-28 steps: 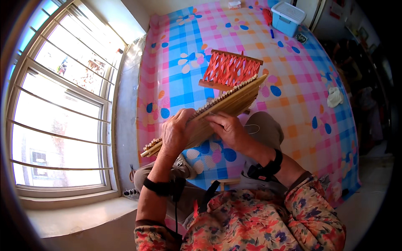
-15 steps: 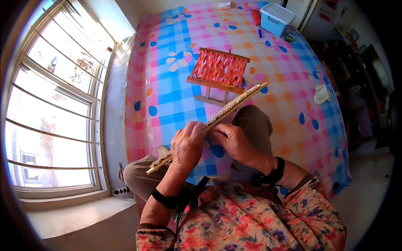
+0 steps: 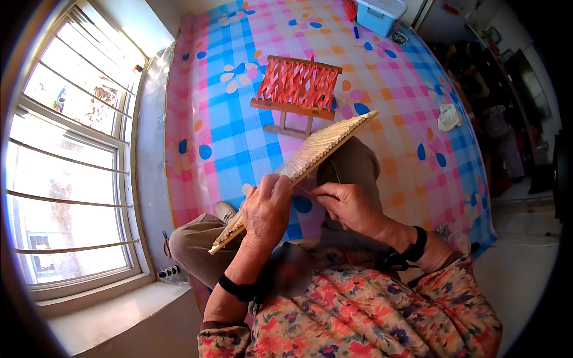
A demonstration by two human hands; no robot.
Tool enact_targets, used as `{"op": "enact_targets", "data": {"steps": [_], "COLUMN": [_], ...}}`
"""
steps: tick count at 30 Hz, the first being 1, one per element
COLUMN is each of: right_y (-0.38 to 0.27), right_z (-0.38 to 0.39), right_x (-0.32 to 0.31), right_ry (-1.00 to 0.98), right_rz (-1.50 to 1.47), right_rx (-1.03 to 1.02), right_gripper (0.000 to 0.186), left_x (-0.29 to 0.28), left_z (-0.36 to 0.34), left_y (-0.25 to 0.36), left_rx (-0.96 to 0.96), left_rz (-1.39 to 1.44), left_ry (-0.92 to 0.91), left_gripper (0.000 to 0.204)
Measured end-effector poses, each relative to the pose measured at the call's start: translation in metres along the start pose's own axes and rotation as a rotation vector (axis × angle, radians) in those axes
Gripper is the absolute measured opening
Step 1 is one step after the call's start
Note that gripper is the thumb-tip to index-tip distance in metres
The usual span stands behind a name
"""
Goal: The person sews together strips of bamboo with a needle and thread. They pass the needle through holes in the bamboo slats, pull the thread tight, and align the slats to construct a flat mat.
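Observation:
My left hand [image 3: 267, 209] is wrapped around a long, narrow-looking wooden panel [image 3: 325, 145], gripping it near the middle. The panel slants from my left knee up to the far right, and its face shows close pale ridges ending in a row of small rounded knobs along one edge. My right hand [image 3: 349, 206] is a little to the right of the panel with thumb and forefinger pinched together on a thin thread [image 3: 306, 191]. That thread runs to the panel's edge near my left fingers. Part of the panel is hidden behind my left hand.
Ahead stands a small wooden stool [image 3: 296, 86] woven with red strips. A blue lidded box [image 3: 376, 21] sits at the far right of the checked sheet [image 3: 239, 149], with a white crumpled cloth [image 3: 449, 117] nearer. Scissors [image 3: 166, 243] lie by the barred window [image 3: 71, 197] at left.
My right hand has drawn back rightward from the panel, stretching the thread between them. The panel has turned so more of its ridged face shows. My left hand keeps its hold.

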State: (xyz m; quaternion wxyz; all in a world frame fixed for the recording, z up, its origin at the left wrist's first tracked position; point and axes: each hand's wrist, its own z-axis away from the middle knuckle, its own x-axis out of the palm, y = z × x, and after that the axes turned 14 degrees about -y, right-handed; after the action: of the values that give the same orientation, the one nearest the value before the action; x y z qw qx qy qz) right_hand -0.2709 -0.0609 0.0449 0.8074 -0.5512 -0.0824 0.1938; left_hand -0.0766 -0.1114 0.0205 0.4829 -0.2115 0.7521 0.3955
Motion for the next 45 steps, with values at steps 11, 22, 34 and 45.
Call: {"op": "enact_targets", "data": {"steps": [11, 22, 34, 45], "right_y": [-0.005, -0.005, -0.007, -0.016], "right_z": [0.000, -0.010, -0.019, -0.029], "right_x": [0.001, 0.013, 0.015, 0.020], "right_ry": [-0.002, 0.113, 0.124, 0.109], "right_rz": [-0.102, 0.073, 0.113, 0.016], "right_rx": [0.039, -0.107, -0.141, -0.115], "right_gripper": [0.024, 0.019, 0.017, 0.021], "left_x": [0.000, -0.003, -0.007, -0.004], "left_z": [-0.002, -0.007, -0.009, -0.007], "left_y": [-0.005, -0.011, -0.013, -0.006], "left_rx": [0.054, 0.050, 0.078, 0.073], "left_rz": [0.021, 0.035, 0.020, 0.021], "left_ry": [-0.009, -0.001, -0.006, 0.001], "left_gripper": [0.028, 0.028, 0.029, 0.028]}}
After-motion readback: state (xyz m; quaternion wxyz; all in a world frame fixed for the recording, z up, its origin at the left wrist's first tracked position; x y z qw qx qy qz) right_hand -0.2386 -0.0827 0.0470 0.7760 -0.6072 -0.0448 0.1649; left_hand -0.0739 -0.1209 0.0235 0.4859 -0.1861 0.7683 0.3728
